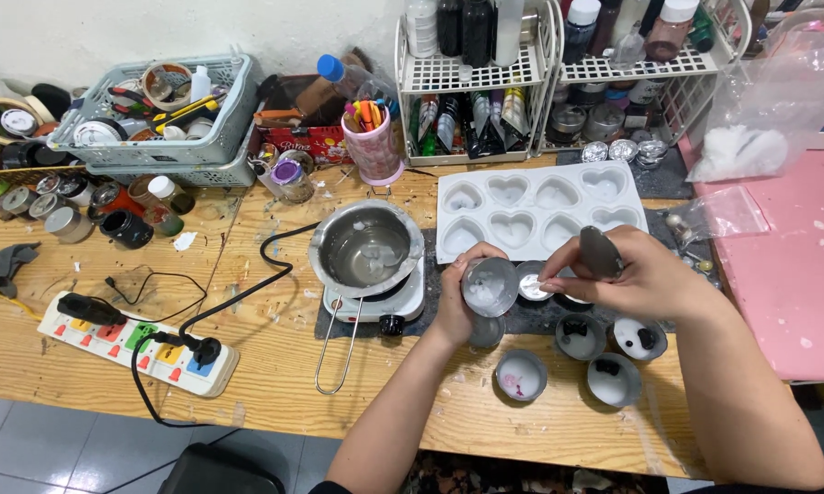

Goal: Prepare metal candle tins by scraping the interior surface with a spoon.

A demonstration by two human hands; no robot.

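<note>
My left hand (455, 302) grips a small round metal tin (490, 286) with white wax inside, tilted toward me above the dark mat. My right hand (627, 274) is closed around a dark flat tool (600, 251) and reaches toward the tin's right rim. Another small tin (532, 280) sits just behind, between the hands. A white silicone mould (531, 214) with heart-shaped cavities lies beyond them. To the left, a steel melting pot (366, 249) with a wire handle rests on a small white hot plate (403, 304).
Several small tins (522, 375) with white wax stand at the table's near edge. A power strip (138, 343) with a black cable lies at left. Baskets of tape (160, 110), jars, a pink pen cup (374, 146) and wire bottle racks (485, 73) line the back. A pink surface (787, 274) is at right.
</note>
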